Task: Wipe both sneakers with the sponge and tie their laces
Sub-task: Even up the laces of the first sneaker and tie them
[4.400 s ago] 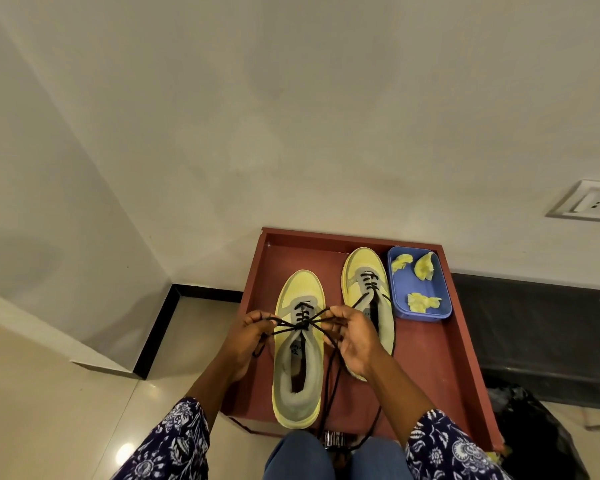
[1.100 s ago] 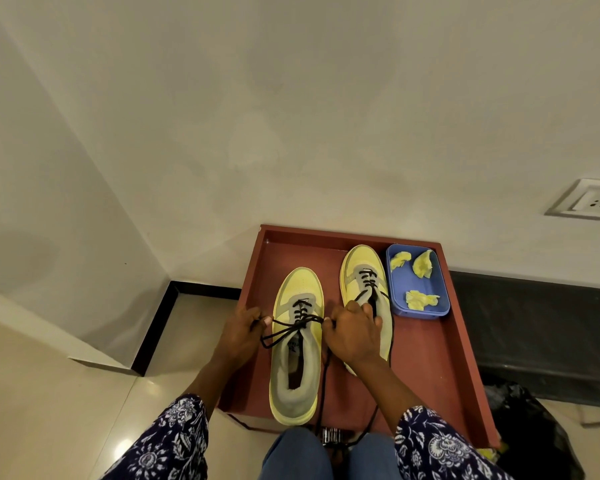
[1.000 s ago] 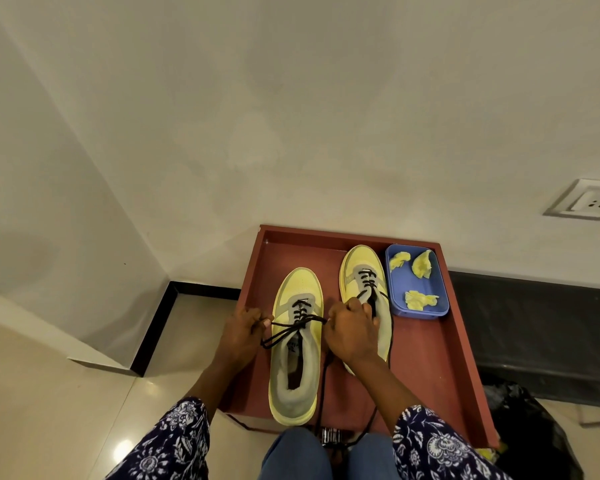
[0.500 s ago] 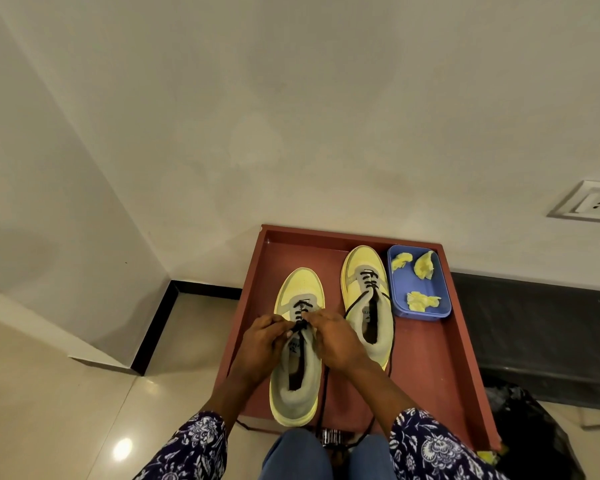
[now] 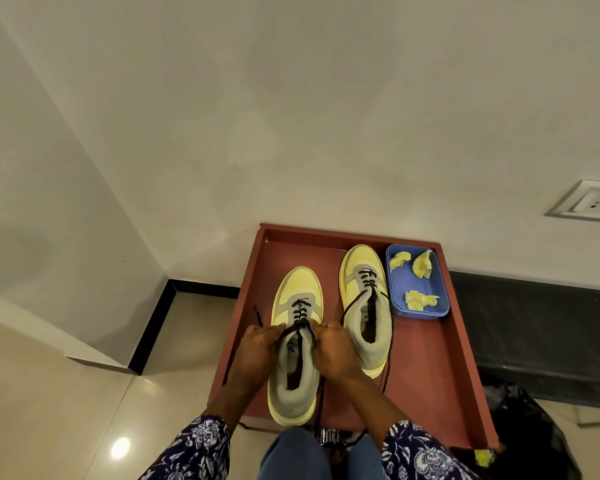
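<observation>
Two yellow sneakers with black laces stand side by side on a red-brown tray (image 5: 430, 368). My left hand (image 5: 257, 355) and my right hand (image 5: 336, 355) flank the tongue of the left sneaker (image 5: 297, 344), each pinching a strand of its black lace (image 5: 300, 325) just above the opening. The right sneaker (image 5: 366, 306) stands a little farther back; its lace hangs loose down both sides onto the tray. A lace end lies left of my left hand. Several torn yellow sponge pieces (image 5: 420, 299) lie in a blue tub (image 5: 442, 306).
The tray sits on a low stand against a white wall, with a wall socket (image 5: 589, 206) at the right. Pale floor tiles lie to the left, a black bag (image 5: 534, 427) at the lower right. My knees in jeans are at the bottom edge.
Both hands came in from either side of the left sneaker to meet over its tongue, drawing the lace strands together. The right sneaker and the tub have not moved.
</observation>
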The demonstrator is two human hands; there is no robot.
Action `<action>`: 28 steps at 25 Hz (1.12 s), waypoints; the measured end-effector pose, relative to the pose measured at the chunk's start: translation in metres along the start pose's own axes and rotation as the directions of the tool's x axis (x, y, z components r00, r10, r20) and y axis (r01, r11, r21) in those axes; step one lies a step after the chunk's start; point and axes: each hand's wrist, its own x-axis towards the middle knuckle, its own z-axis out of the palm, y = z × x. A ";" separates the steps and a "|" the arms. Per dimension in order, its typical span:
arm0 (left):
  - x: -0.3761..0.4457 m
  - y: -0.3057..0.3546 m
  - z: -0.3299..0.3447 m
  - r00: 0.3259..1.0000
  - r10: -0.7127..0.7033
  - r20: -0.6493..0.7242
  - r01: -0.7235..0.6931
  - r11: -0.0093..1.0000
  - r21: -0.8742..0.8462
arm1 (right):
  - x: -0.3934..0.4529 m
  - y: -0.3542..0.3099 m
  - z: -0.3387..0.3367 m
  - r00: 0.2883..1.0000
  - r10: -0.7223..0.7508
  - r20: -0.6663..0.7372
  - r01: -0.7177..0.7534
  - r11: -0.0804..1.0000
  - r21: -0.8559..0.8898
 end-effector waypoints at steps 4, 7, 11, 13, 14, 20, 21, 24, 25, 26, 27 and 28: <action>-0.001 -0.003 0.007 0.950 -0.292 0.108 0.303 0.947 -0.104 | -0.010 -0.002 0.011 0.984 0.087 -0.156 -0.062 0.986 0.154; -0.003 0.001 0.010 0.911 -0.395 0.114 0.409 0.900 -0.152 | -0.013 -0.004 0.013 0.962 0.199 -0.186 -0.152 0.959 0.239; -0.010 0.010 0.001 0.907 -0.398 0.138 0.420 0.879 -0.226 | -0.021 -0.011 0.014 0.951 0.202 -0.236 -0.124 0.943 0.308; -0.013 0.014 -0.003 0.888 -0.400 0.227 0.453 0.847 -0.279 | -0.025 -0.014 0.016 0.947 0.214 -0.240 -0.126 0.934 0.335; -0.013 0.015 -0.002 0.865 -0.404 0.298 0.482 0.835 -0.267 | -0.026 -0.016 0.018 0.951 0.225 -0.213 -0.138 0.924 0.358; -0.012 0.015 0.007 0.739 -0.520 0.428 0.579 0.815 -0.011 | -0.030 -0.024 0.019 0.974 0.225 -0.001 -0.218 0.944 0.248; -0.013 0.016 0.008 0.760 -0.514 0.397 0.568 0.823 -0.021 | -0.030 -0.025 0.019 0.972 0.233 0.002 -0.229 0.952 0.202; -0.015 0.020 0.008 0.802 -0.513 0.306 0.555 0.829 -0.063 | -0.028 -0.027 0.019 0.962 0.274 0.004 -0.271 0.951 0.146; -0.015 0.019 0.008 0.804 -0.519 0.292 0.560 0.826 -0.073 | -0.027 -0.029 0.019 0.960 0.282 0.001 -0.279 0.950 0.141; -0.015 0.017 0.008 0.806 -0.523 0.278 0.563 0.822 -0.087 | -0.026 -0.030 0.019 0.958 0.287 -0.006 -0.284 0.948 0.144; -0.013 0.016 0.007 0.806 -0.529 0.266 0.569 0.816 -0.101 | -0.025 -0.032 0.019 0.957 0.290 -0.016 -0.284 0.947 0.151; -0.012 0.014 0.006 0.806 -0.535 0.254 0.574 0.811 -0.113 | -0.022 -0.034 0.018 0.956 0.291 -0.027 -0.284 0.946 0.158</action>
